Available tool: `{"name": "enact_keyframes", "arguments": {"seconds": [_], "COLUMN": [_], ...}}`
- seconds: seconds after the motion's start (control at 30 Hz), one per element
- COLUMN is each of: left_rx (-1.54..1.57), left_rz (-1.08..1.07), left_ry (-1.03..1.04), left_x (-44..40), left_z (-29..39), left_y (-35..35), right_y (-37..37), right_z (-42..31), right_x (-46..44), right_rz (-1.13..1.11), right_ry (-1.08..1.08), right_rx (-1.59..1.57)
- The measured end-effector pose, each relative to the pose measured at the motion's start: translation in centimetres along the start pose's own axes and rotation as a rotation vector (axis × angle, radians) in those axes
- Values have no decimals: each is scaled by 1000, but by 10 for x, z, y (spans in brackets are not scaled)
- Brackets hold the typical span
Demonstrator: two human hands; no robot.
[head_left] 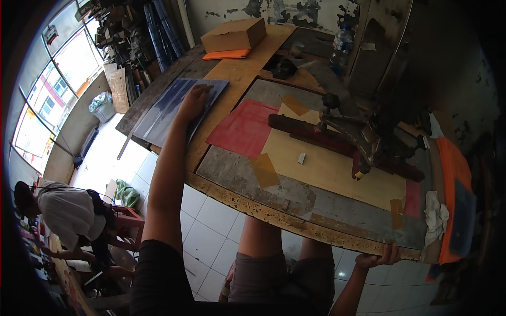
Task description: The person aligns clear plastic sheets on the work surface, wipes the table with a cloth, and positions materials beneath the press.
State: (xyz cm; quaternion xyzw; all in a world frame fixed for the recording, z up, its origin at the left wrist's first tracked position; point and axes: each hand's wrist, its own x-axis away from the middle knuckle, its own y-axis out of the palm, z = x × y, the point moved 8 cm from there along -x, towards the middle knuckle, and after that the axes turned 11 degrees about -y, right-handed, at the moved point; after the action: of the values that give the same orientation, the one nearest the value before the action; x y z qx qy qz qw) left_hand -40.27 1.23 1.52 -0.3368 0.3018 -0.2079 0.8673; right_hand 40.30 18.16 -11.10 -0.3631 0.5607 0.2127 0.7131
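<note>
currently, left hand point(196, 100): unclenched, resting on glossy sheets point(167, 108)
right hand point(383, 256): grasping the tabletop point(237, 204) edge
slip risk: a careless sideways push could skid sheets off

One shirt point(253, 309), black or near-black, only its lower front edge in sight. One left sleeve point(158, 274), short, same dark cloth, plain, ending in a straight hem on the upper arm. One pair of shorts point(261, 276), dull grey-brown, plain cloth, loose legs with straight hems. Two legs point(261, 237), bare past those hems. One left hand point(196, 100), bare, forearm bare too. One right hand point(380, 255), bare, fingers partly shadowed; forearm bare.
</note>
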Motion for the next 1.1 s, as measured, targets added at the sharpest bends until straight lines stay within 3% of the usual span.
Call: {"name": "enact_keyframes", "arguments": {"seconds": [0.13, 0.23, 0.43, 0.6, 0.7, 0.73, 0.83, 0.97, 1.0, 1.03, 1.1], "left_rx": [-35, -4, 207, 99, 253, 295, 99, -57, 189, 81, 196], "left_rz": [-4, 37, 430, 775, 816, 792, 305, 718, 833, 977, 897], "left_ry": [22, -156, -160, 39, 21, 4, -217, 24, 24, 115, -61], "left_x": [-1, 6, 9, 22, 24, 27, 4, 20, 27, 29, 24], "left_z": [0, 7, -8, -11, -17, -12, -25, 2, -8, -27, -50], "left_y": [-1, -9, -52, -80, -84, -83, -43, -71, -83, -88, -90], "right_y": [0, 0, 0, 0, 0, 0, 0, 1, 1, 1, 1], "right_z": [2, 1, 1, 2, 3, 3, 1, 0, 0, -1, 0], "right_x": [2, 1, 2, 2, 5, 5, 2, 1, 1, 0, 0], "right_rz": [-8, -10, -6, 2, 4, 6, 9, 3, 1, 1, 2], "right_ry": [5, 1, 7, 0, 3, 5, 7, 3, 3, 4, 2], "right_rx": [-3, 5, -2, -3, -6, -9, -1, -4, -6, -4, -1]}}
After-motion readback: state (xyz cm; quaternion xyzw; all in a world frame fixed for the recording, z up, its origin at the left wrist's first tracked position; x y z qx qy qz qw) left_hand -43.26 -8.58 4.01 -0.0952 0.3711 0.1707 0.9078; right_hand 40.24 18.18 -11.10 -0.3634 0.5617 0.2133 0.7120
